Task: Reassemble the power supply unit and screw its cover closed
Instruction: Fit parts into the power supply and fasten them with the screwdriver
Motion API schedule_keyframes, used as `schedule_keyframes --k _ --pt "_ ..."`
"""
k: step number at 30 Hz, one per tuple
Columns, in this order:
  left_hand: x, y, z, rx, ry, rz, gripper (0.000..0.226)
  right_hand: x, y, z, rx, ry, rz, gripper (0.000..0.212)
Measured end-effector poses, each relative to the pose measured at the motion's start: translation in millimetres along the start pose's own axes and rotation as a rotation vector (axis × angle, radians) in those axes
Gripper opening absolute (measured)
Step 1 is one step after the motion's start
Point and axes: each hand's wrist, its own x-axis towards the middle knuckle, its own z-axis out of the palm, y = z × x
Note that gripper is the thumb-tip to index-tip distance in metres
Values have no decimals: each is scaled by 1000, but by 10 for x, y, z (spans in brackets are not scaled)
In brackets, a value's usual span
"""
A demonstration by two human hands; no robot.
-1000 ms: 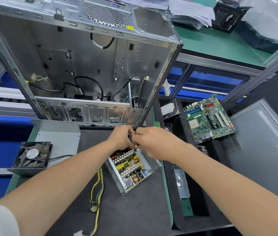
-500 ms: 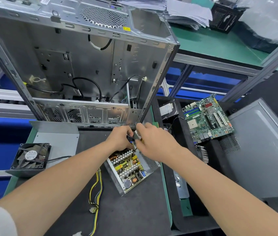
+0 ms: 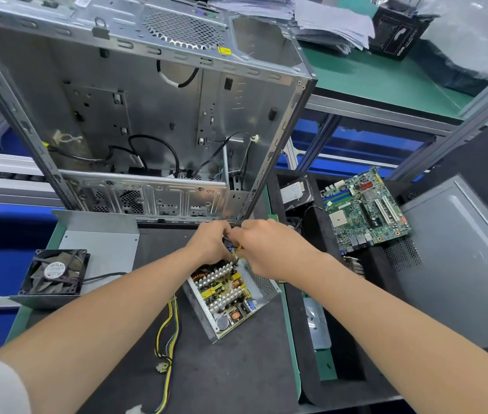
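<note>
The open power supply unit [image 3: 228, 298] lies on the dark mat, its circuit board and heat sinks exposed. Its yellow and black cable bundle [image 3: 168, 331] trails toward me. The grey metal cover [image 3: 99, 248] rests to the left, with the black fan [image 3: 54, 271] on its near end and wired to it. My left hand [image 3: 210, 243] and my right hand [image 3: 269, 249] meet over the unit's far end. Both pinch a small black and yellow part [image 3: 233, 249] there, mostly hidden by the fingers.
An open, bare computer case [image 3: 147, 115] stands right behind the hands. On the right, a green motherboard [image 3: 362, 210], a hard drive [image 3: 295, 192] and a metal bracket [image 3: 317, 324] lie on black foam, beside a grey side panel [image 3: 460, 258]. Paper stacks [image 3: 332, 22] sit on the back bench.
Both hands stayed together at the unit's far end. The fingers shifted their pinch slightly and lowered a little toward the board.
</note>
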Motion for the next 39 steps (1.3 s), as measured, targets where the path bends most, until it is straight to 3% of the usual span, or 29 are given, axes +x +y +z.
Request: schedule_keyframes --k 3,7,10,13,19,22,28,34,37,39 --pt "2 -5 1 -18 6 -4 54 39 -44 3 167 44 196 14" --pt "-7 -1 -6 -34 -2 -18 49 75 -79 112 281 65 481 27" --pt "-11 1 -4 -41 -4 -20 48 65 -76 133 220 44 525 41" --pt "-14 0 -4 -38 -3 -11 46 33 -110 112 114 71 416 45" --pt "-26 22 -18 0 -22 28 39 -49 88 -47 -183 -57 -190 29" --pt "-26 17 -19 -18 -13 2 45 -84 112 -111 -88 -99 -223 29" --pt "-34 28 -17 -16 4 -3 46 -7 32 -74 4 -17 -45 19" --pt "-37 13 -8 -16 7 -1 47 51 -97 130 282 70 508 35" --pt "-31 10 -9 -5 -4 -5 44 55 -106 119 219 86 532 47" --pt "-24 5 -7 0 0 9 41 25 -116 93 154 84 406 43"
